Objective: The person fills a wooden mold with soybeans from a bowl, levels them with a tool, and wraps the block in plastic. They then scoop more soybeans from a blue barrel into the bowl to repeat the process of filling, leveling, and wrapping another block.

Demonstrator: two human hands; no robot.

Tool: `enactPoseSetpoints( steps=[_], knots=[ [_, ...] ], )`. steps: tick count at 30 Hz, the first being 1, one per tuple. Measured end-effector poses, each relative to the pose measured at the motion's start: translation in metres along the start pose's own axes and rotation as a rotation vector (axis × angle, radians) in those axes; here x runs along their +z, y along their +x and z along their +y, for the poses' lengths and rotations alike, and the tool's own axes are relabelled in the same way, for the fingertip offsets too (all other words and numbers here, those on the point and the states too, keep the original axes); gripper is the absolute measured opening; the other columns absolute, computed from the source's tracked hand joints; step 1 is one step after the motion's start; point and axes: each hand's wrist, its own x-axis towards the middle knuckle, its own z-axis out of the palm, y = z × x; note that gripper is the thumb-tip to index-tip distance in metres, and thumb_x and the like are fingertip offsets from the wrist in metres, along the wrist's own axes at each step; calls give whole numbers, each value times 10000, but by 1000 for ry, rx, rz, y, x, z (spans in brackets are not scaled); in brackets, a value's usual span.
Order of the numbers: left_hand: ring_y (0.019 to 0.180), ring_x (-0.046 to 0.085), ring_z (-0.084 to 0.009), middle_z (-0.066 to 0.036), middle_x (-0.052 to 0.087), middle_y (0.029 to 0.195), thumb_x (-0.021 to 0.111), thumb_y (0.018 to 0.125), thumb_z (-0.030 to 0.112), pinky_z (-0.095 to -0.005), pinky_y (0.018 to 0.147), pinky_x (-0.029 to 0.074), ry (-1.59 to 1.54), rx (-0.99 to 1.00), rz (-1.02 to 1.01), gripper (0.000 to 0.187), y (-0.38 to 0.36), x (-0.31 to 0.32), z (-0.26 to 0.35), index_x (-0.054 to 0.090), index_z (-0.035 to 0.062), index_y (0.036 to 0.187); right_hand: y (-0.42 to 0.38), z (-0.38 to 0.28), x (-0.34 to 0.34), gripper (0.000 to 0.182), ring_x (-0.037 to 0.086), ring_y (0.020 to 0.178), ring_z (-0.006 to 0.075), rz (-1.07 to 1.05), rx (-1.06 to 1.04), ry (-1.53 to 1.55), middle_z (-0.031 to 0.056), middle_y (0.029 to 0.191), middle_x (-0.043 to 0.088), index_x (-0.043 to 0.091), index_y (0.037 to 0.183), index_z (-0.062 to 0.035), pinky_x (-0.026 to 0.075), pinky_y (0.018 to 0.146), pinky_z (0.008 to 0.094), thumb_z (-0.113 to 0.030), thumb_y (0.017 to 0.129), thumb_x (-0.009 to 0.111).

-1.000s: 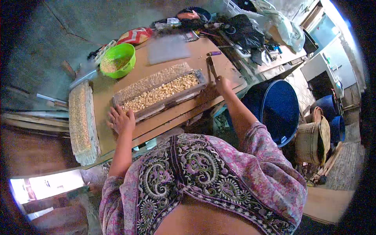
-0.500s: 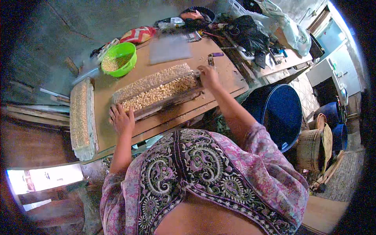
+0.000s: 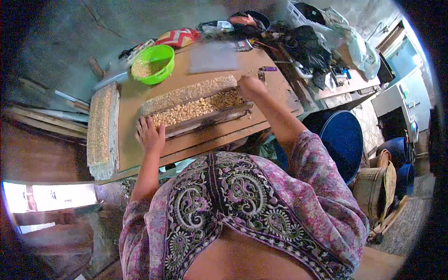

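A long wooden mould lies across the table, filled with pale beans that look like soybeans. Behind the loose beans runs a strip of clear plastic film, with beans showing through it. At the mould's left end rests my left hand, open, its fingers apart on the edge and the nearest beans. My right hand is closed at the far right corner, beside the end of the film. What its fingers grip is hidden.
A green bowl with beans stands at the back left. Another long bean-filled slab lies at the table's left end. Flat plastic sheets and a purple-handled tool lie behind. A blue barrel stands to the right.
My right hand has shifted from the mould's right end to its far corner, and its fingers have closed. My left hand stays at the left end. The whole view has shifted slightly.
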Motion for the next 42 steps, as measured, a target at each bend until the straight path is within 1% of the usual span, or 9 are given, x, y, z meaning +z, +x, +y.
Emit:
enactPoseSetpoints(
  steps=[3,8,11,13,15,20,22,28,42],
  knots=[
    [1222,180,-314,-141,211,1328,392,791,469,-501,947,148,-12,-19,-6,602,0,0,0,326,72,1237,8,9,5,170,555,749,321,32,29,86,136,824,565,575,789,-69,458,646,402,-164,696,470],
    [1225,173,-316,-148,206,1328,406,778,477,-495,952,151,-36,-1,-14,618,-2,-2,0,333,62,1230,-2,-10,-32,77,548,637,326,510,6,485,152,777,553,549,689,-27,451,572,363,-98,682,517],
    [1217,185,-328,-154,219,1319,424,772,470,-501,953,151,-28,2,10,617,-3,-4,3,341,54,1218,1,-34,3,104,544,638,315,74,6,328,152,742,547,558,679,-26,444,566,356,-107,708,499],
    [1216,182,-333,-157,221,1316,429,768,469,-498,955,150,-20,27,18,621,-1,-1,0,340,49,1216,4,-31,38,91,545,668,290,205,-231,240,138,752,553,550,699,-23,435,580,333,-73,704,475],
    [1216,179,-338,-160,222,1314,435,765,467,-496,958,149,-14,47,18,625,1,1,-3,339,44,1214,-16,-29,19,144,545,752,277,461,32,608,129,845,561,542,815,-35,434,636,316,-48,700,457],
    [1213,192,-338,-174,226,1309,434,770,452,-464,970,161,-9,102,25,635,2,-2,-2,309,29,1227,-62,12,-12,405,392,1101,251,431,551,768,126,1145,464,457,1097,-65,308,905,329,-74,693,474],
    [1209,202,-338,-177,233,1305,433,772,446,-460,971,165,-7,108,26,634,5,-1,-2,303,27,1230,-59,25,42,557,263,1196,264,155,182,1,80,1264,345,360,1210,-112,217,973,368,-87,675,513],
    [1204,219,-331,-178,242,1301,418,780,436,-445,974,173,22,107,14,624,2,-6,0,297,25,1233,-73,-35,12,663,118,1240,319,33,84,50,45,1351,168,185,1291,-100,158,944,558,-7,682,428],
    [1183,257,-336,-182,277,1282,424,776,435,-432,964,194,23,168,68,627,2,-1,-3,314,-1,1214,-58,-73,15,650,93,1248,331,-50,216,102,106,1357,133,146,1296,-84,102,945,580,-130,718,440]
  ],
)
